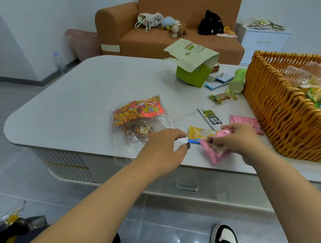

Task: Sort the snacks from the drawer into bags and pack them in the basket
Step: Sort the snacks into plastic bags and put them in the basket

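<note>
Two hands are working at the near edge of the table [82,89]. I am pinching a pink packet [215,151] with my right hand [238,140], its long axis running from the near edge up toward my fingers. My left hand [161,148] is hovering with fingers relaxed, gripping nothing, between that packet and the clear bag [136,133] of red snack packs lying just to its left. The bag's mouth is pointing toward me and slightly overhanging the edge, so my left hand is the nearer one to open it. A yellow packet [198,134] is lying between both hands. The wicker basket [281,114] is standing to my right, already holding filled bags.
</note>
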